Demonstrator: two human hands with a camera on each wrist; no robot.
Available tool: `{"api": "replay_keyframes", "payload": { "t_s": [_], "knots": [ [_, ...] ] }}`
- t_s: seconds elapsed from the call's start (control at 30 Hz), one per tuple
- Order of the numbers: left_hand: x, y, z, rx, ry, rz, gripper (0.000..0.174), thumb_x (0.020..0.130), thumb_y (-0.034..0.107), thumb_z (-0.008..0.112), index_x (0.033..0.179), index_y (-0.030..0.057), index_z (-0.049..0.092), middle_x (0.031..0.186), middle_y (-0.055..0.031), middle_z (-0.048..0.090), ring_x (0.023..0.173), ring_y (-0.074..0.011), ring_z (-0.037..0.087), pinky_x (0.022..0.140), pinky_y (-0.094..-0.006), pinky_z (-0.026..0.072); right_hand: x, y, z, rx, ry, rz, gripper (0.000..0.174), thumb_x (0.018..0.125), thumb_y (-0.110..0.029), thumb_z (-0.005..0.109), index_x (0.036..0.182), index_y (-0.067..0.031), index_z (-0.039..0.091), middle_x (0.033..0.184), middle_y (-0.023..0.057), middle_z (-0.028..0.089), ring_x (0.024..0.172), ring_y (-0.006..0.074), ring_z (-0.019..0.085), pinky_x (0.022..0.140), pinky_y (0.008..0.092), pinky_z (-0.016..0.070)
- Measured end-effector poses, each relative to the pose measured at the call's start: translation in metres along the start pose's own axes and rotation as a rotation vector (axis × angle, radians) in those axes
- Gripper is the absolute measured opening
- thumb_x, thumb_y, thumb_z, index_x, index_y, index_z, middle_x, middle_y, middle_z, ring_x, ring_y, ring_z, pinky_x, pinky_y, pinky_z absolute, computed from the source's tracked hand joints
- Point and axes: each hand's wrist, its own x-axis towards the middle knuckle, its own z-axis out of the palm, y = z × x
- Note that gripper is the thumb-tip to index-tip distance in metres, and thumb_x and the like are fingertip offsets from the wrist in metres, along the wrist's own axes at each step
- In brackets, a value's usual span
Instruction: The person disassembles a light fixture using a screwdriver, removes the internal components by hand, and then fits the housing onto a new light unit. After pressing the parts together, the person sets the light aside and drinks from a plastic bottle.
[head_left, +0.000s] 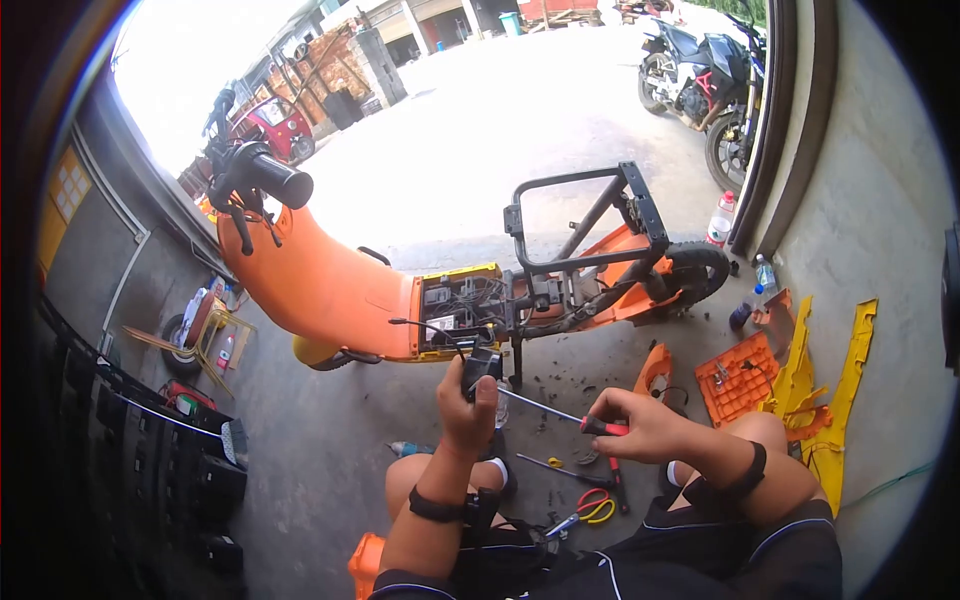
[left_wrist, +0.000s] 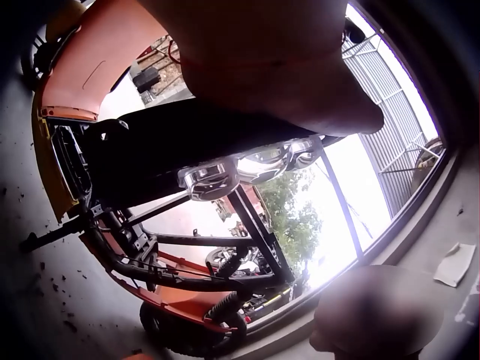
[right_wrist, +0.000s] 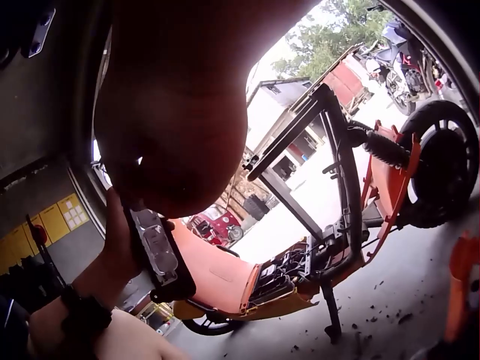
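My left hand (head_left: 466, 418) grips a black lamp unit (head_left: 482, 368) in front of the scooter's open floor. Clear, shiny reflectors on the lamp (left_wrist: 259, 166) face outward in the left wrist view. A thin cable with a black end rises beside it in the head view. Between the thumb and fingers of my right hand (head_left: 645, 428) is a screwdriver (head_left: 606, 427) with a red and black handle. Its long shaft points left, the tip close to the lamp. In the right wrist view the right hand (right_wrist: 172, 142) hides the screwdriver, while the lamp (right_wrist: 157, 251) shows below it.
The stripped orange scooter (head_left: 340, 285) stands ahead, its black seat frame (head_left: 585, 180) bare. Red-yellow scissors (head_left: 598, 507) and another screwdriver (head_left: 560, 468) lie on the floor between the legs. Orange and yellow panels (head_left: 850, 370) lean at the right wall. A motorcycle (head_left: 705, 80) is parked outside.
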Motion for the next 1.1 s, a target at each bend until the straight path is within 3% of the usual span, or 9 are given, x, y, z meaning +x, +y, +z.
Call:
{"api": "replay_keyframes", "payload": {
  "t_s": [0.1, 0.33, 0.43, 0.5, 0.53, 0.63, 0.83, 1.03, 1.1],
  "knots": [
    [0.001, 0.001, -0.002, 0.007, -0.002, -0.026, 0.059, 0.093, 0.05, 0.061, 0.118, -0.0033, 0.054, 0.083, -0.0093, 0.067, 0.064, -0.0118, 0.063, 0.052, -0.0239, 0.0513, -0.001, -0.01, 0.008, -0.587, 0.3, -0.398, 0.032, 0.087, -0.022, 0.073, 0.112, -0.0035, 0.064, 0.1, 0.0155, 0.066, 0.088, 0.0295, 0.068, 0.076, 0.0359, 0.055],
    [0.0, 0.008, -0.002, 0.09, -0.004, 0.017, 0.056, 0.093, 0.047, 0.06, 0.115, -0.0044, 0.056, 0.083, -0.0102, 0.068, 0.066, -0.0127, 0.065, 0.055, -0.0251, 0.0519, -0.008, -0.017, 0.012, -0.949, 0.415, -0.472, 0.034, 0.091, -0.027, 0.072, 0.116, -0.0058, 0.067, 0.085, 0.0082, 0.069, 0.072, 0.0206, 0.068, 0.065, 0.0337, 0.0534],
    [-0.002, 0.019, 0.003, 0.079, 0.035, 0.063, 0.042, 0.091, 0.041, 0.063, 0.096, -0.0005, 0.061, 0.074, -0.0083, 0.066, 0.068, -0.0169, 0.063, 0.063, -0.0309, 0.05, -0.004, -0.008, 0.002, -0.343, 0.226, -0.365, 0.034, 0.092, -0.029, 0.07, 0.113, -0.0026, 0.066, 0.076, 0.0097, 0.066, 0.068, 0.0167, 0.066, 0.055, 0.0312, 0.0494],
    [-0.001, 0.02, 0.002, 0.1, -0.01, 0.074, 0.043, 0.091, 0.042, 0.062, 0.097, -0.0006, 0.061, 0.074, -0.0085, 0.066, 0.068, -0.0166, 0.063, 0.063, -0.0307, 0.0499, -0.003, -0.017, -0.011, 0.459, -0.119, 0.377, 0.034, 0.092, -0.029, 0.072, 0.11, -0.0001, 0.066, 0.079, 0.0057, 0.066, 0.071, 0.015, 0.065, 0.061, 0.031, 0.0509],
    [0.0, 0.019, 0.0, 0.1, -0.013, 0.075, 0.043, 0.091, 0.042, 0.062, 0.097, -0.0006, 0.061, 0.074, -0.0085, 0.066, 0.068, -0.0166, 0.063, 0.063, -0.0307, 0.0499, -0.002, -0.017, -0.01, 0.46, -0.117, 0.376, 0.034, 0.092, -0.029, 0.072, 0.11, -0.0001, 0.066, 0.079, 0.0057, 0.066, 0.071, 0.015, 0.065, 0.061, 0.031, 0.0509],
    [0.001, 0.01, -0.003, 0.146, -0.063, 0.069, 0.052, 0.093, 0.045, 0.059, 0.108, -0.0047, 0.059, 0.083, -0.0108, 0.068, 0.073, -0.0145, 0.067, 0.063, -0.0266, 0.0521, 0.0, -0.01, -0.006, 0.352, -0.044, 0.284, 0.033, 0.091, -0.03, 0.073, 0.107, -0.0015, 0.067, 0.084, 0.0018, 0.066, 0.074, 0.0161, 0.064, 0.065, 0.0331, 0.0524],
    [0.001, 0.005, -0.002, 0.06, -0.013, -0.007, 0.053, 0.093, 0.046, 0.059, 0.112, -0.0036, 0.058, 0.082, -0.0082, 0.067, 0.065, -0.0116, 0.063, 0.054, -0.0245, 0.0496, -0.007, -0.025, 0.006, -0.707, 0.353, -0.481, 0.026, 0.091, -0.024, 0.072, 0.106, -0.0034, 0.066, 0.089, 0.0093, 0.07, 0.079, 0.0242, 0.07, 0.071, 0.0339, 0.0541],
    [-0.002, 0.017, 0.004, 0.016, 0.046, -0.037, 0.039, 0.091, 0.037, 0.061, 0.099, -0.0008, 0.062, 0.075, -0.0075, 0.066, 0.068, -0.0148, 0.062, 0.064, -0.0292, 0.0495, -0.011, -0.025, 0.003, -0.568, 0.267, -0.292, 0.027, 0.093, -0.025, 0.067, 0.108, -0.0028, 0.066, 0.093, 0.0137, 0.071, 0.086, 0.0283, 0.07, 0.074, 0.0349, 0.0543],
    [-0.002, 0.005, 0.001, 0.145, -0.029, 0.109, 0.058, 0.093, 0.051, 0.058, 0.109, -0.0047, 0.058, 0.083, -0.011, 0.069, 0.066, -0.0123, 0.066, 0.054, -0.0246, 0.0504, -0.009, -0.025, -0.007, 0.205, 0.026, 0.233, 0.027, 0.092, -0.023, 0.069, 0.109, -0.0019, 0.066, 0.093, 0.0123, 0.071, 0.085, 0.0239, 0.07, 0.072, 0.0343, 0.0538]
  ]
}}
